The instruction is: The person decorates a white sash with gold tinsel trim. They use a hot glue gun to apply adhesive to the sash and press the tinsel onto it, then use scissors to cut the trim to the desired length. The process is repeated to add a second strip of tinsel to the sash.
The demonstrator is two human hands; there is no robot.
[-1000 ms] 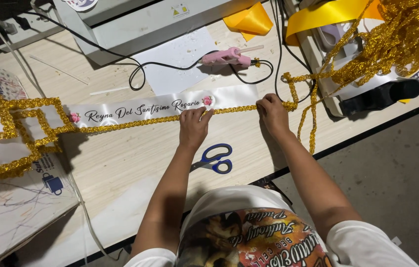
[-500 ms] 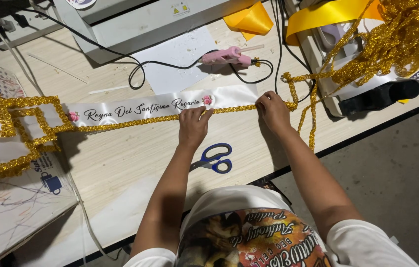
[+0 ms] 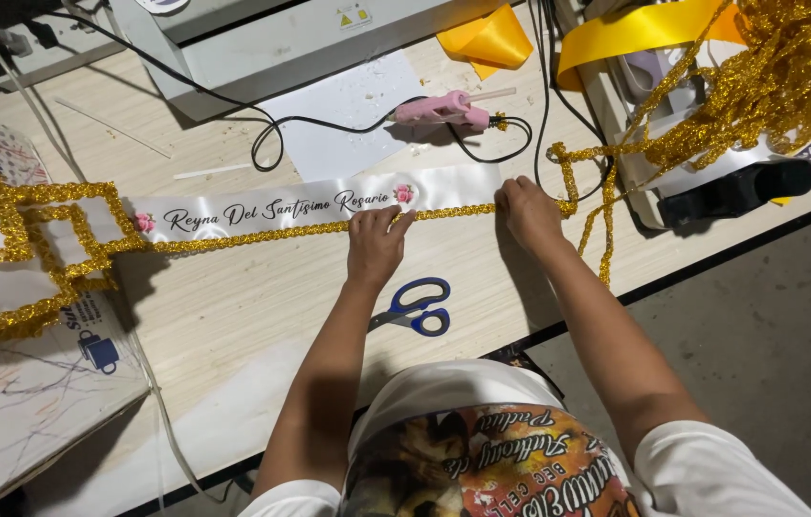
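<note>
Both hands press flat, fingers down: the left hand (image 3: 377, 247) on the gold trim (image 3: 271, 232) along the near edge of the white sash (image 3: 310, 204), the right hand (image 3: 528, 209) at the sash's right end. Blue scissors (image 3: 417, 308) lie just nearer than the sash, a pink glue gun (image 3: 444, 109) beyond it.

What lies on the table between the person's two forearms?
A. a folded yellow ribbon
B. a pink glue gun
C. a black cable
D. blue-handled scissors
D: the blue-handled scissors lie on the wooden table between the forearms, just below the left hand pressing the gold trim.
</note>
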